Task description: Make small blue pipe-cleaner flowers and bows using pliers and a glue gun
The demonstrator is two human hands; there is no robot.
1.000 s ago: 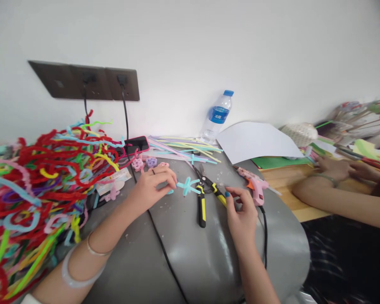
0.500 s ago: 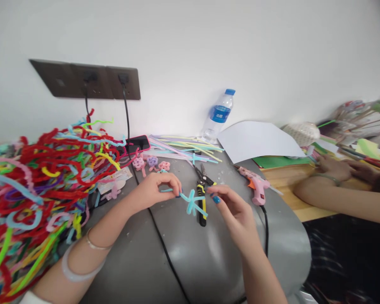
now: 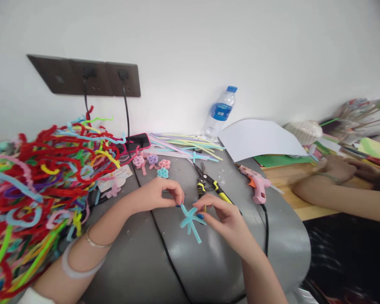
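A light blue star-like piece of twisted pipe cleaners (image 3: 188, 220) hangs between my two hands, its arms spread out. My left hand (image 3: 164, 195) pinches the tip of its upper left arm. The thumb and forefinger of my right hand (image 3: 223, 217) close on its right side, partly covering an arm there. Behind my right hand lie yellow-and-black pliers (image 3: 222, 193), jaws pointing away from me. Small pipe-cleaner flowers stand beyond my left hand: a blue one (image 3: 162, 172), a purple one (image 3: 152, 160) and pink ones (image 3: 139, 161).
Tangled pipe cleaners (image 3: 66, 169) heap up at the left; straight ones (image 3: 183, 145) lie by the wall. A phone (image 3: 139, 142), bottle (image 3: 221, 112), white paper (image 3: 262, 139) and pink glue gun (image 3: 256, 185) surround the workspace. A black cord (image 3: 164, 245) crosses the grey surface. Another person's hands (image 3: 334, 169) rest at right.
My right hand has moved left and down onto the blue piece, which has turned and dropped slightly. The blue flower and the pliers' second handle now show more fully.
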